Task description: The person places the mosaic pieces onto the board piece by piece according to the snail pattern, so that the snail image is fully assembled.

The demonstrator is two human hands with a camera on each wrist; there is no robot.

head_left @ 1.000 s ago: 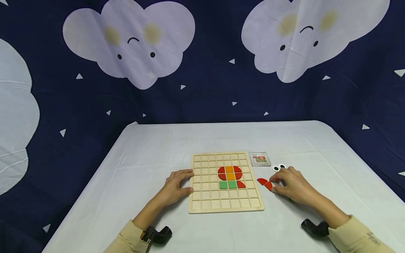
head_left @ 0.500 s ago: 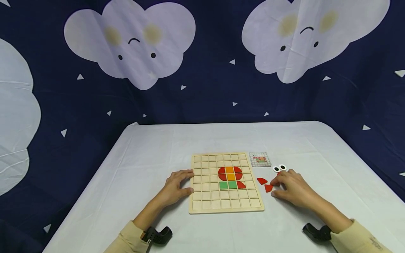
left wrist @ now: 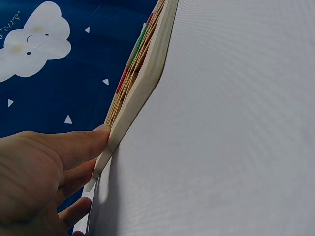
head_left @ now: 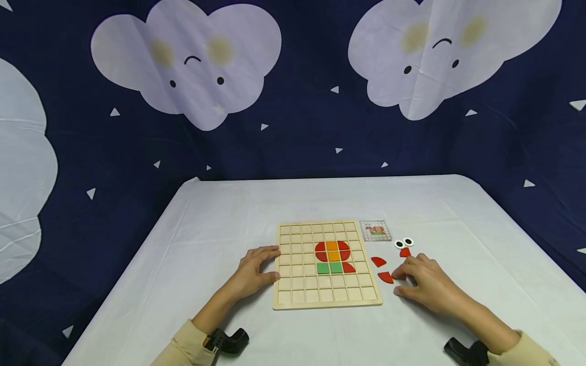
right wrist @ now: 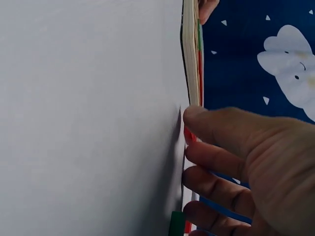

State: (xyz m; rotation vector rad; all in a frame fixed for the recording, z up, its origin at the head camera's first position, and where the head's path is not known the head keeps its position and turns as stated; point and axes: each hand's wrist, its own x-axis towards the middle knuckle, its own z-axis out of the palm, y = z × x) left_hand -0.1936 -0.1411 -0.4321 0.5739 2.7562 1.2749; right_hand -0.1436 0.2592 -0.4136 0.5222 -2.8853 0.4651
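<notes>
My left hand (head_left: 256,269) rests at the left edge of a wooden grid board (head_left: 293,284), fingers and thumb reaching its rim; in the left wrist view the thumb meets the board's edge (left wrist: 140,93). Set in the grid are red quarter-circle tiles (head_left: 321,252), orange square tiles (head_left: 333,250) and green square tiles (head_left: 329,268). To the right of the board, my right hand (head_left: 426,284) hovers low with thumb and forefinger parted. Its forefinger is right at a loose red quarter-circle tile (head_left: 385,277). Another red tile (head_left: 378,262) lies just beyond.
Behind the right hand lie a third loose red tile (head_left: 405,252) and two round eye tiles (head_left: 404,243). A small picture card (head_left: 376,230) sits by the board's far right corner. In the right wrist view a green tile (right wrist: 176,223) shows below the fingers. White cloth covers the table (head_left: 229,213).
The nearer red tile has turned and slid toward the front, apart from the other one. My right hand has drawn toward me, uncovering the third red tile. The left hand stays put.
</notes>
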